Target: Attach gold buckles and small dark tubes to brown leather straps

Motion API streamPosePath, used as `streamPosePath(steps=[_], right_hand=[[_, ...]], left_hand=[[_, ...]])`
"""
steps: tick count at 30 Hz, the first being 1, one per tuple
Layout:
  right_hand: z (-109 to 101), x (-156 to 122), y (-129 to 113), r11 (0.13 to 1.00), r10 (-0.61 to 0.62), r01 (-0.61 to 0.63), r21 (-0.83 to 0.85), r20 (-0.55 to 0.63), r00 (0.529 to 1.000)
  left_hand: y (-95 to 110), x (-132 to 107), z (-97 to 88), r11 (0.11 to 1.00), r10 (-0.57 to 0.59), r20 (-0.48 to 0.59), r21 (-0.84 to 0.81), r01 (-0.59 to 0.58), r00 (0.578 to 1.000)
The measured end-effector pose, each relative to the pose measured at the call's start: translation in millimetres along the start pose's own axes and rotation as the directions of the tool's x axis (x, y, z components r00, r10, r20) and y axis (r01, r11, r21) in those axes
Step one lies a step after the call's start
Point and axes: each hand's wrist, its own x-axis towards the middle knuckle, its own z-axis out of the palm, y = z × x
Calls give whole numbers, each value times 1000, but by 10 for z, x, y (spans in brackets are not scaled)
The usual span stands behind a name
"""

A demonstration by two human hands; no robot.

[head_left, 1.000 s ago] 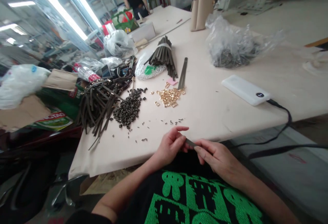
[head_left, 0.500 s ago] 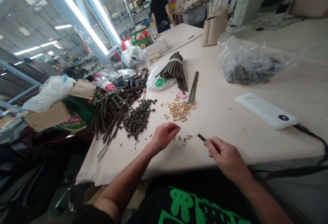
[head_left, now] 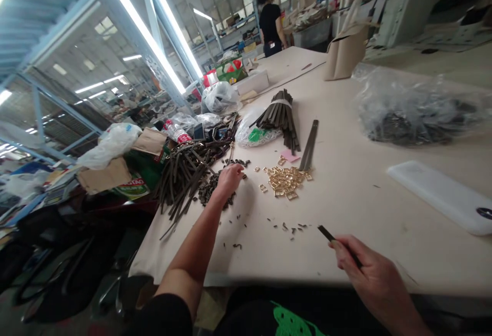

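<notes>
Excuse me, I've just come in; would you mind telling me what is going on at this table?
A person holds a dark strip in the right hand, its end pointing out over the table. The left hand is at the pile of small dark loops; whether its fingers grip one cannot be made out. Gold buckles lie heaped farther right, near a banded bundle of strips.

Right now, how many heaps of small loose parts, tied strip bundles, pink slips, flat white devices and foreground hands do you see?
Heaps: 2 (gold buckles, dark loops)
Tied strip bundle: 1
Pink slip: 1
Flat white device: 1
Hands: 2 (left hand, right hand)
Total: 7
</notes>
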Motion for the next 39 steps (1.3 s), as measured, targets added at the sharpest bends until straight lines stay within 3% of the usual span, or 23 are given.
streamPosePath(steps=[4,11,14,16,18,20,22,24,27,32,36,39], right_hand=[[-3,-4,-25,1000,22,-22,21,-13,1000],[-11,27,8,1000,-23,23,4,-9,1000],[-21,50,41,999,-43,43,-7,14,999],[-18,52,43,999,-40,40,-9,29,999],[-3,33,16,999,-40,40,11,58,997],[22,-4,-49,998,-54,50,50,74,996],[46,-48,-147,994,-86,82,77,52,995],[57,-84,-260,989,-127,126,79,10,992],[49,-113,-400,985,-165,165,57,-19,986],[30,-138,-464,991,-131,131,-3,5,991],[21,-192,-449,984,-165,173,-44,140,976],[25,-254,-426,987,-159,159,22,239,958]], left_hand=[[-80,83,-52,998,-6,23,-55,8,1000],[57,122,36,945,-26,95,-323,56,995],[220,-16,85,856,-41,127,-507,101,991],[387,-240,141,775,-23,167,-620,123,986],[583,-549,202,583,-6,240,-788,198,971],[785,-882,241,197,9,371,-911,362,929],[970,-1169,247,-114,42,488,-865,489,872],[1120,-1371,229,-226,65,542,-810,542,838],[1260,-1515,196,-264,86,550,-792,551,831],[1306,-1583,183,-224,84,517,-823,522,852],[1268,-1650,134,-30,177,435,-894,446,883],[1238,-1717,84,105,266,444,-896,432,856]])
